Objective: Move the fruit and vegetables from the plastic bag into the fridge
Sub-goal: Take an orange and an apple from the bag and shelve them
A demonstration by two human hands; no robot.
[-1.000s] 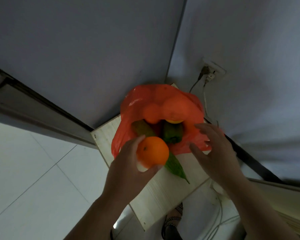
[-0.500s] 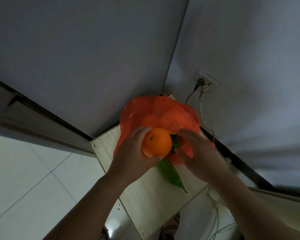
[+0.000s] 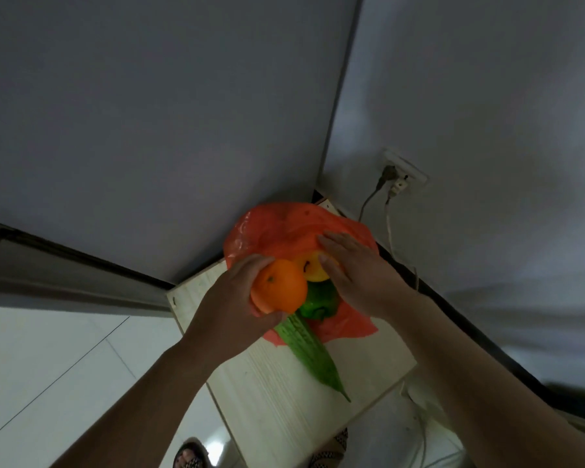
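Observation:
A red plastic bag (image 3: 271,228) lies on a pale wooden board (image 3: 284,393) in the corner of the room. My left hand (image 3: 230,312) grips an orange (image 3: 279,287) just in front of the bag's mouth. My right hand (image 3: 355,268) curls round a yellow fruit (image 3: 313,266) at the mouth of the bag. Below it sits a green pepper (image 3: 320,302). A long bumpy green gourd (image 3: 309,352) pokes out of the bag onto the board. The fridge is not in view.
Grey walls meet behind the bag. A wall socket (image 3: 402,173) with plugs and trailing cables (image 3: 390,231) sits on the right wall. White floor tiles (image 3: 48,366) lie to the left. My sandalled feet (image 3: 190,457) show below the board.
My right hand has reached further into the bag's mouth and closed round the yellow fruit. My left hand still holds the orange.

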